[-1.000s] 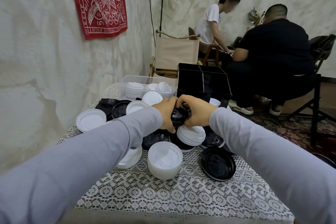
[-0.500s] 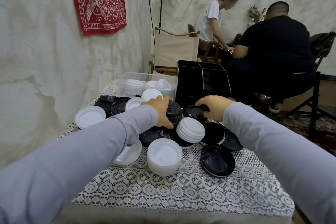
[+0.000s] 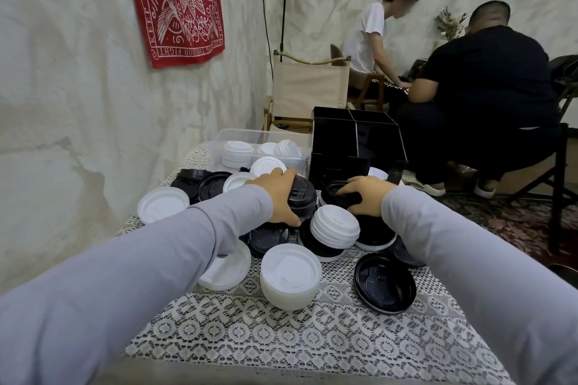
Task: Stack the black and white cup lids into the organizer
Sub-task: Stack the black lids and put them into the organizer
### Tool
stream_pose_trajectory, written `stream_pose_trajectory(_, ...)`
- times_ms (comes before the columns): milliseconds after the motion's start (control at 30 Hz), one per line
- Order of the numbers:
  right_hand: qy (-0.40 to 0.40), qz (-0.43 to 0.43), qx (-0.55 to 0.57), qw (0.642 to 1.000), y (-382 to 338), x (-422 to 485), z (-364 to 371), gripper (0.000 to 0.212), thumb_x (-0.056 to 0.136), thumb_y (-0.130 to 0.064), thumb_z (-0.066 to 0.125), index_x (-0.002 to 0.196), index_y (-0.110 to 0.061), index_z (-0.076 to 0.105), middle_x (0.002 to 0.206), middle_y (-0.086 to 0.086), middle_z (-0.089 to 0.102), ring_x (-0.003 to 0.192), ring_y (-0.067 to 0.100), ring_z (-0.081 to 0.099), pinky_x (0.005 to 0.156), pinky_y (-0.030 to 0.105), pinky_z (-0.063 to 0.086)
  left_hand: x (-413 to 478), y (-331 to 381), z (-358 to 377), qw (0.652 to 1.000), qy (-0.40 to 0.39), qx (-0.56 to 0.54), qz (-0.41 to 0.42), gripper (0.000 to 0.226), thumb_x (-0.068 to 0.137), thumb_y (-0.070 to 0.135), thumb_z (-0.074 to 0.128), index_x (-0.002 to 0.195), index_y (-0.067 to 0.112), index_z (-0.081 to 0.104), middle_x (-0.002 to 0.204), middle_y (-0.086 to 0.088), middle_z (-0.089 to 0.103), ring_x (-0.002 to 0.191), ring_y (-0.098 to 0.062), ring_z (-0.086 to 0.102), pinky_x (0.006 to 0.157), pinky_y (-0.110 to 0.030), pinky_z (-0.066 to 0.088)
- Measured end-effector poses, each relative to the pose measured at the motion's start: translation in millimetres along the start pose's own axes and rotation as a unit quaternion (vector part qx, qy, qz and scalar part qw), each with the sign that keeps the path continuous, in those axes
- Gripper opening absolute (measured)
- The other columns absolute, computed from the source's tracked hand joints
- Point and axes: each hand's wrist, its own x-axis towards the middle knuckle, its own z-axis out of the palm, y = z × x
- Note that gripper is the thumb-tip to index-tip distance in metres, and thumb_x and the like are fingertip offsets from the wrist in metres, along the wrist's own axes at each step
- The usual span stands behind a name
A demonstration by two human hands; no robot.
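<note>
**Both hands on black lids, the pile sits right in front of the organizer**

Far left, a lone white lid (image 3: 163, 204) sits on the lace tablecloth (image 3: 281, 337). There are a few loose dark lids (image 3: 200, 180) behind it and a clear bin (image 3: 225, 141) of white lids further back.

Your left hand (image 3: 278, 194) is wrapped round a short stack of black lids (image 3: 301, 200), fingers over the top and thumb underneath. Just beside that there's a tilted white stack (image 3: 336, 226) lying on upturned black ones, and a taller white stack (image 3: 291, 275) closer to you.

Your right hand (image 3: 366, 192) is curled onto a single black lid (image 3: 334, 194), fingers hooked over its rim and thumb pinching the near side. It's just in front of the black organizer (image 3: 356, 141), which stands at the back of the table with its open front facing you. The heap of lids is crowded up against its base.

Near right, an upturned lid (image 3: 384, 287) lies flat by your sleeve. Two people sit off in the back right corner.
</note>
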Motion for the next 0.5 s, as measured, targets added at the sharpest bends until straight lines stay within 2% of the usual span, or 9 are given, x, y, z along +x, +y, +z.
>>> stream_pose_trajectory(100, 0.032, 0.007, 0.058, 0.998, 2.9, -4.9, -2.8, 0.036, 0.091, -0.027, 0.059, 0.127, -0.026, 0.058, 0.123, -0.003, 0.058, 0.113, 0.02, 0.054, 0.096, 0.033, 0.045, 1.0, 0.2, -0.3, 1.0, 0.001, 0.002, 0.0, 0.1, 0.066, 0.048, 0.078, 0.144, 0.02, 0.021, 0.136, -0.006, 0.039, 0.122, -0.029, 0.044, 0.098, -0.045, 0.043)
stream_pose_trajectory(200, 0.108, -0.003, 0.079, 0.991, 3.1, -9.0, -6.4, 0.026, 0.093, -0.025, 0.058, 0.116, -0.02, 0.065, 0.111, -0.002, 0.061, 0.1, 0.02, 0.059, 0.089, 0.03, 0.045, 1.0, 2.5, 0.0, 1.0, 0.004, 0.003, 0.002, 0.099, 0.066, 0.047, 0.078, 0.143, 0.02, 0.022, 0.135, -0.005, 0.039, 0.122, -0.029, 0.045, 0.098, -0.045, 0.043)
stream_pose_trajectory(267, 0.162, -0.003, 0.153, 0.975, 1.7, -9.5, -7.2, 0.019, 0.091, -0.022, 0.06, 0.108, -0.018, 0.067, 0.098, -0.002, 0.063, 0.09, 0.017, 0.058, 0.082, 0.029, 0.044, 1.3, 3.5, -0.1, 1.0, 0.007, 0.006, 0.003, 0.099, 0.066, 0.048, 0.077, 0.143, 0.02, 0.021, 0.136, -0.005, 0.039, 0.122, -0.029, 0.045, 0.098, -0.045, 0.043)
stream_pose_trajectory(333, 0.201, -0.001, 0.265, 0.943, -0.6, -9.1, -8.8, 0.004, 0.088, -0.017, 0.064, 0.091, -0.017, 0.066, 0.083, -0.002, 0.062, 0.079, 0.016, 0.057, 0.076, 0.028, 0.044, 1.3, 4.3, -0.8, 1.0, 0.011, 0.007, 0.001, 0.099, 0.067, 0.049, 0.077, 0.143, 0.02, 0.022, 0.135, -0.005, 0.039, 0.121, -0.029, 0.045, 0.097, -0.045, 0.043)
stream_pose_trajectory(367, 0.212, 0.005, 0.311, 0.927, -2.0, -8.7, -9.4, 0.004, 0.086, -0.015, 0.065, 0.085, -0.018, 0.064, 0.08, -0.001, 0.061, 0.078, 0.017, 0.057, 0.075, 0.029, 0.046, 1.4, 4.3, -1.1, 1.0, 0.012, 0.008, -0.001, 0.098, 0.067, 0.049, 0.077, 0.143, 0.02, 0.022, 0.135, -0.005, 0.039, 0.121, -0.029, 0.045, 0.097, -0.045, 0.044)
stream_pose_trajectory(433, 0.2, 0.022, 0.419, 0.885, -7.0, -9.6, -10.2, 0.008, 0.087, -0.011, 0.065, 0.084, -0.019, 0.062, 0.085, 0.004, 0.063, 0.081, 0.018, 0.061, 0.078, 0.031, 0.051, 1.5, 4.3, -2.0, 1.0, 0.016, 0.01, -0.004, 0.097, 0.066, 0.05, 0.077, 0.142, 0.02, 0.023, 0.135, -0.005, 0.039, 0.12, -0.029, 0.046, 0.095, -0.046, 0.044)
stream_pose_trajectory(500, 0.167, 0.027, 0.556, 0.814, -16.6, -13.7, -10.0, 0.012, 0.09, -0.003, 0.058, 0.09, -0.014, 0.06, 0.089, 0.007, 0.065, 0.086, 0.018, 0.062, 0.078, 0.029, 0.054, 1.2, 3.9, -3.5, 1.0, 0.024, 0.01, -0.007, 0.096, 0.066, 0.051, 0.077, 0.14, 0.02, 0.025, 0.135, -0.004, 0.039, 0.12, -0.029, 0.047, 0.095, -0.046, 0.044)
